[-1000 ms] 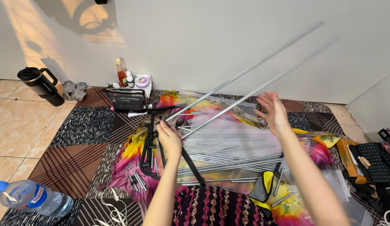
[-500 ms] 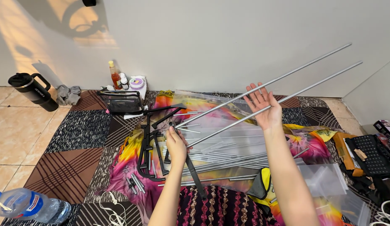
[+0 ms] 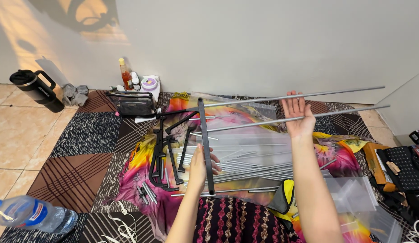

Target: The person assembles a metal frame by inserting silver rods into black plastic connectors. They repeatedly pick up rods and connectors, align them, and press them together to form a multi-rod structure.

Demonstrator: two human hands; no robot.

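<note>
Two long silver rods (image 3: 308, 107) run out to the right from one black crossbar (image 3: 206, 146), which stands roughly upright in front of the person. The left hand (image 3: 199, 163) is closed around the crossbar about midway down. The right hand (image 3: 298, 113) is open with fingers spread, its palm lying against the two rods, the upper one crossing the fingertips and the lower one near the heel of the hand.

Beneath this lies a loose heap of more silver rods (image 3: 245, 168) on a bright pink and yellow cloth (image 3: 142, 157); I cannot count them, as they overlap under clear plastic. Several black frame pieces (image 3: 166, 155) rest to the left of the crossbar. Against the wall stand one orange bottle (image 3: 125, 75), a clear pouch (image 3: 130, 104) and one black mug (image 3: 36, 89). One plastic water bottle (image 3: 31, 215) lies at the lower left, and a black keyboard (image 3: 405, 168) sits at the right.
</note>
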